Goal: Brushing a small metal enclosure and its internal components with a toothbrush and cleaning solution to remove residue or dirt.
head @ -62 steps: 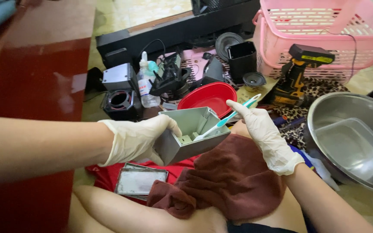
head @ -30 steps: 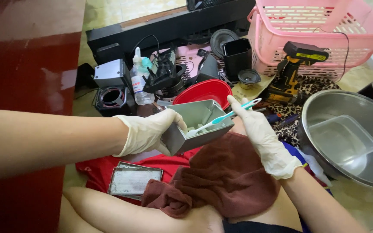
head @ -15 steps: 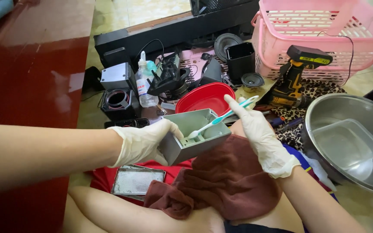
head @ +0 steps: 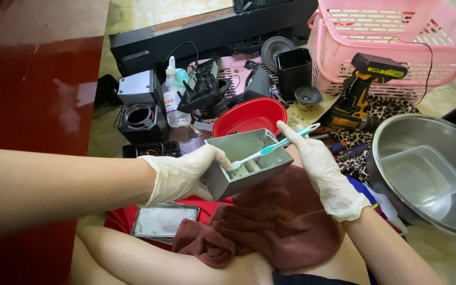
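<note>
Gripping grey box (head: 249,161) w/ left hand (head: 183,174), toothbrush (head: 270,150) right hand (head: 320,171)

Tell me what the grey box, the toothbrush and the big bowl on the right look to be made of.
Grey box: probably moulded plastic, matte, with thin even walls and ribs inside; painted metal is possible.
Toothbrush: plastic, glossy white and teal handle; the bristle end sits inside the box.
Big bowl: likely stainless steel, with a brushed silver sheen and soft reflections. The tub inside it looks like clear plastic.

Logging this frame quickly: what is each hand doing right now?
Left hand: closed around the end of the grey box, holding it up.
Right hand: closed on the toothbrush, its head inside the box.
</note>
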